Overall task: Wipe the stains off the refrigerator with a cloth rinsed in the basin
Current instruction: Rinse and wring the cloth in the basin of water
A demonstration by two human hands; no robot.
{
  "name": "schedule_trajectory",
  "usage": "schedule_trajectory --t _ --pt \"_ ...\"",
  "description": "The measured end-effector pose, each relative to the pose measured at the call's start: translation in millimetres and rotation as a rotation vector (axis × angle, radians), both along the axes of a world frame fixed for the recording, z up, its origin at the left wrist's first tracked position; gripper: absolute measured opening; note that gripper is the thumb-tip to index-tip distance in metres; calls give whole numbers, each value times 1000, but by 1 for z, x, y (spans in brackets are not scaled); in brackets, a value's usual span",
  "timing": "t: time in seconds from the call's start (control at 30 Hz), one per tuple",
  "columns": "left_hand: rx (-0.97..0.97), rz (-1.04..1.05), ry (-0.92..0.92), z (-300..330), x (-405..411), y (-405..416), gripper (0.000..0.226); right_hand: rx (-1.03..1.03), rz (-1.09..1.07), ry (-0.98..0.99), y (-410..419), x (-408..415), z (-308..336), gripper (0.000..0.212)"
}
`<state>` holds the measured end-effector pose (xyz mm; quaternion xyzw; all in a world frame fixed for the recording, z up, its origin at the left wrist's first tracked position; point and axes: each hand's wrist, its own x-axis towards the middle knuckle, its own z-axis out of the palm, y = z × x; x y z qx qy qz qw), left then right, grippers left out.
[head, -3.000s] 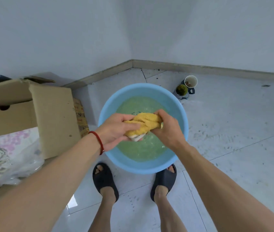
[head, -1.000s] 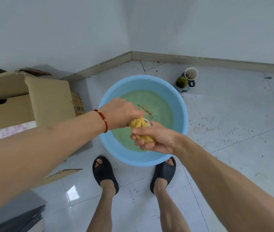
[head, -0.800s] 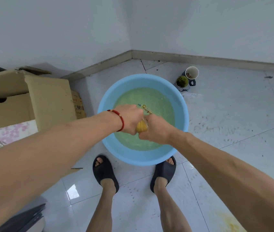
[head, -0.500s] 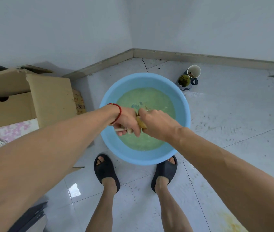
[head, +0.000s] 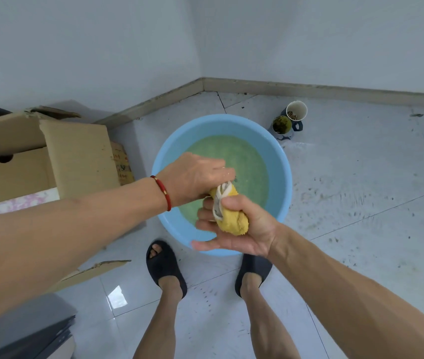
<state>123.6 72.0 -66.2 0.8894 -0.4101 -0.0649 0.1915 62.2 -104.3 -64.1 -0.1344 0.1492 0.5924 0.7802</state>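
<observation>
Twisted yellow terry cloth (head: 231, 215) held above round blue plastic basin (head: 282, 177), long axis running away from body. Left hand (head: 195, 178) clenched on far end, right hand (head: 236, 229) on near end.

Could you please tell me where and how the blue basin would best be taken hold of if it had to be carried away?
Probably by the rim of the basin, one hand on each opposite side, from left and right. It is round, wide, has no handles in view and holds greenish water, so a level two-sided grip should limit spilling. Both hands are now busy twisting the cloth.
</observation>
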Motion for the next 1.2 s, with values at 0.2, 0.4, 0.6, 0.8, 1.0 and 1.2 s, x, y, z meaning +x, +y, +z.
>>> schedule_trajectory --t 0.2,0.4,0.6,0.8,1.0,1.2 --pt "180 -159 -115 12 6 -2 27 -173 132 11 -18 11 15 25" --pt "621 0 244 15 -10 -34 18 -865 738 -782 -12 36 10 24" --pt "453 443 642 4 -31 -42 22 -1179 962 -1556 -4 38 -2 13" --pt "27 1004 1130 -3 -68 -53 28 -1087 1039 -2067 -10 36 -6 19" --pt "-126 1105 1456 4 -73 -56 12 -1063 1027 -2183 -19 34 -11 19" --pt "-63 879 1330 17 -46 -34 19 -1203 945 -1911 -13 44 1 31"
